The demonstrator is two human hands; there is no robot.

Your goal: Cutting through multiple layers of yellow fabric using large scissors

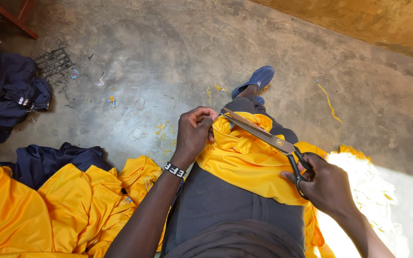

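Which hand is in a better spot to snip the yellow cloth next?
Probably the right hand. Its fingers are already through the handles of the scissors, whose tips sit at the bunched yellow cloth. The left hand is busy pinching that cloth near the tips.

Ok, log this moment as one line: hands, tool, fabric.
left hand: pinches yellow fabric | right hand: holds scissors, tips at pinch | fabric draped on lap | yellow pile on floor

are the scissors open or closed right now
Nearly closed: the scissors blades lie together as one narrow strip to the tip, by the left hand pinching the yellow cloth.
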